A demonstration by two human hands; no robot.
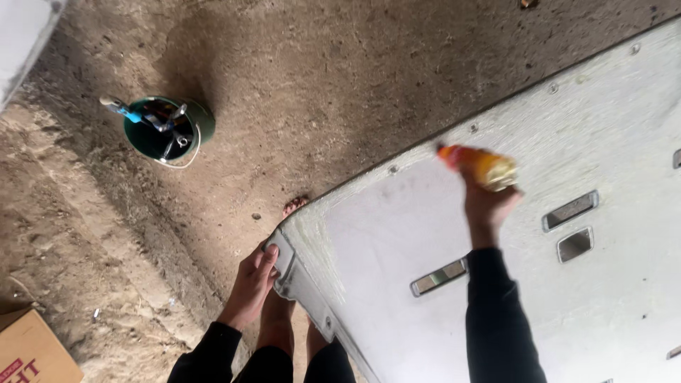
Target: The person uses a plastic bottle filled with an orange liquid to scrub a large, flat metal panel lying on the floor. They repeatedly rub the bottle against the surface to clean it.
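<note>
A large pale grey panel (567,142) with several rectangular slots lies tilted over the dirt floor, filling the right half of the view. My left hand (253,282) grips its near-left corner. My right hand (489,202), in a black sleeve, rests over the panel and holds an orange and yellow brush-like tool (479,165) against its surface, blurred by motion. My bare feet (292,207) show under the panel's corner edge.
A green bucket (167,128) holding several tools, one with a blue handle, stands on the dirt floor (298,85) at the upper left. A cardboard box (32,351) sits at the bottom left corner. A pale wall edge (21,32) runs along the top left.
</note>
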